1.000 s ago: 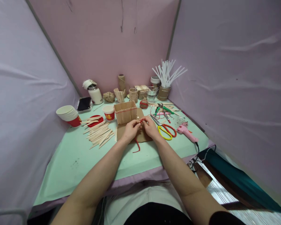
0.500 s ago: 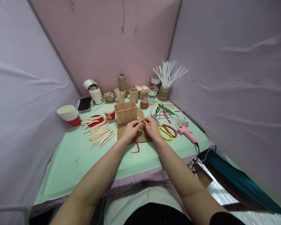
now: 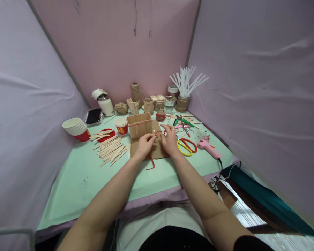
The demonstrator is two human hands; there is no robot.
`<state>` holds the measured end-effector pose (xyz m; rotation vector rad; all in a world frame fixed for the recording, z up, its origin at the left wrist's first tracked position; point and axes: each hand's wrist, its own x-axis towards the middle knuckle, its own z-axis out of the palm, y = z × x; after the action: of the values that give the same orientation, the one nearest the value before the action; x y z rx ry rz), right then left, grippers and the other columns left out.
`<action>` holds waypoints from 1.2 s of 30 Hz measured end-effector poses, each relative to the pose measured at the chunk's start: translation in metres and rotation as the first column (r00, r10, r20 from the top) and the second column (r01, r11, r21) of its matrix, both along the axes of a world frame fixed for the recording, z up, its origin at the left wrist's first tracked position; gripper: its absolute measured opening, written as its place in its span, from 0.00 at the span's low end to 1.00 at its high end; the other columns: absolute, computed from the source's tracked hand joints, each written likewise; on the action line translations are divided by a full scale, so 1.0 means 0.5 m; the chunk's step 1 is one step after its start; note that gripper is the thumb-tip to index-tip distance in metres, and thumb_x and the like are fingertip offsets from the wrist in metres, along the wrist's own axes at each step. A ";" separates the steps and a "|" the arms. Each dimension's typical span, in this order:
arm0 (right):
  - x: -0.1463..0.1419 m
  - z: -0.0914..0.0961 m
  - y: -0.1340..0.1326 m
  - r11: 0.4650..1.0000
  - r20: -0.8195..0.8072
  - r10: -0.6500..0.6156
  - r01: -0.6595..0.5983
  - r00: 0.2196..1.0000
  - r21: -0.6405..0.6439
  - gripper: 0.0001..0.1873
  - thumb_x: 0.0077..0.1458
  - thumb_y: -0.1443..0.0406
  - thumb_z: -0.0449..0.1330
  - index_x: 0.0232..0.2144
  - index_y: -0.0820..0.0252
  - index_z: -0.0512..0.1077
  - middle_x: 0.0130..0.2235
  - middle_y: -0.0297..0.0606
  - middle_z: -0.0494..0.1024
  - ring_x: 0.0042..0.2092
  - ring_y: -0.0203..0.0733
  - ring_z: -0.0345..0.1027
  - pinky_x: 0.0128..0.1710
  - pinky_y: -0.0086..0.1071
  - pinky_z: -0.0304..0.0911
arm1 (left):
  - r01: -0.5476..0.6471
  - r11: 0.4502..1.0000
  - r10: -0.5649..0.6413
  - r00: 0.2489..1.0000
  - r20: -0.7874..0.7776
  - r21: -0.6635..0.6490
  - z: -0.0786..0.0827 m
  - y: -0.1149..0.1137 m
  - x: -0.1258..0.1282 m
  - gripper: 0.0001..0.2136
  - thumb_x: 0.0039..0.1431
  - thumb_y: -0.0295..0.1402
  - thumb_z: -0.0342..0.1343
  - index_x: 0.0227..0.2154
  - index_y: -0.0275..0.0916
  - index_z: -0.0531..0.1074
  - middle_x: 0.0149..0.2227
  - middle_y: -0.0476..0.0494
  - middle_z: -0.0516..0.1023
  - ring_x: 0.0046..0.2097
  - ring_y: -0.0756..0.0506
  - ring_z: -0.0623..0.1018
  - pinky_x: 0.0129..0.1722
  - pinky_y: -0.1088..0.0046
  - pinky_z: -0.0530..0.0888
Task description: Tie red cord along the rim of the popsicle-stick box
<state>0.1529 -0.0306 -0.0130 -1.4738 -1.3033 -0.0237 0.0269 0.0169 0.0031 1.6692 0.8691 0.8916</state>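
My left hand and my right hand meet over a brown cardboard sheet on the green table. Both pinch a red cord. Its loose end trails down from my left hand and curls onto the table in front of the cardboard. A small open box of wooden craft sticks stands just behind my fingers.
Loose craft sticks lie left of the cardboard, beside red paper cups. Yellow and red scissors, green pliers and a pink glue gun lie to the right. Twine, jars and white straws line the back.
My right hand has shifted slightly away and up along the cord, towards the box. My left hand stays pinched on the cord in about the same place.
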 end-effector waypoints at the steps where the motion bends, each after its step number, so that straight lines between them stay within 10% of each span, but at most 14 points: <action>1: -0.003 0.006 -0.004 0.999 0.034 0.034 -0.035 0.999 0.030 0.20 0.52 0.70 0.52 0.49 0.55 0.65 0.46 0.43 0.61 0.48 0.43 0.59 0.49 0.39 0.59 | -0.027 0.999 0.028 0.999 -0.017 0.027 -0.001 0.003 -0.001 0.10 0.51 0.38 0.52 0.27 0.36 0.72 0.25 0.48 0.72 0.29 0.49 0.70 0.31 0.75 0.66; 9: -0.006 0.017 -0.013 0.993 0.102 0.114 -0.116 0.988 0.011 0.09 0.56 0.64 0.52 0.35 0.56 0.73 0.42 0.41 0.64 0.45 0.43 0.59 0.48 0.38 0.58 | -0.031 0.983 0.051 0.993 -0.103 0.183 -0.001 0.007 -0.004 0.09 0.52 0.34 0.50 0.29 0.36 0.74 0.31 0.45 0.77 0.34 0.47 0.73 0.38 0.73 0.67; 23: -0.011 0.015 -0.001 0.968 -0.400 0.184 -0.237 0.898 -0.086 0.11 0.52 0.58 0.53 0.27 0.59 0.70 0.28 0.33 0.72 0.33 0.38 0.64 0.35 0.30 0.60 | -0.033 0.971 0.063 0.991 -0.120 0.237 0.015 -0.009 -0.007 0.10 0.54 0.31 0.50 0.33 0.36 0.75 0.33 0.44 0.78 0.35 0.48 0.74 0.38 0.74 0.68; 36: -0.005 0.004 0.004 0.968 -0.470 0.122 -0.209 0.874 -0.138 0.13 0.48 0.56 0.56 0.26 0.59 0.72 0.26 0.33 0.73 0.29 0.37 0.63 0.31 0.30 0.59 | 0.016 0.967 0.020 0.990 -0.140 0.254 0.009 -0.011 -0.006 0.10 0.55 0.31 0.49 0.34 0.37 0.76 0.35 0.44 0.79 0.36 0.47 0.74 0.40 0.72 0.69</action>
<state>0.1503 -0.0287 -0.0108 -1.4040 -1.0531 0.5453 0.0241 0.0114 0.0074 1.9739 0.8798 0.9257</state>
